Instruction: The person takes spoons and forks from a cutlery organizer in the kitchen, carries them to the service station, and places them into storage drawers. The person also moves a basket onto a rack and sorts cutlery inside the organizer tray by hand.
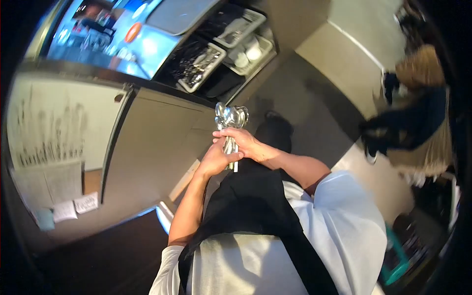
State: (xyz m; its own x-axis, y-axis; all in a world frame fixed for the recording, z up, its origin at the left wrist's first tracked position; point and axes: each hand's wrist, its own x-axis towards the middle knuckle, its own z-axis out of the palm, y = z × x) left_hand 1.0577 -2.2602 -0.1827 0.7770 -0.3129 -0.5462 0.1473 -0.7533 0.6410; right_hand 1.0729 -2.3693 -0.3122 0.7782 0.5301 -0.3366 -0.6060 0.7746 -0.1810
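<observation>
A bundle of metal spoons [232,115] is held upright in front of my apron, bowls at the top. My left hand [215,158] is closed around the handles from the left. Slightly higher, my right hand [243,141] wraps the same bundle from the right. The handle ends [233,167] stick out below my fingers. How the handles divide between the two hands is hidden.
Beyond the spoons, a shelf holds a cutlery basket [201,68], another basket [239,29] and a tray with white containers [252,51]. A lit counter [147,42] lies at upper left, above a whiteboard [54,118]. Bags and dark clothes [413,118] hang at right.
</observation>
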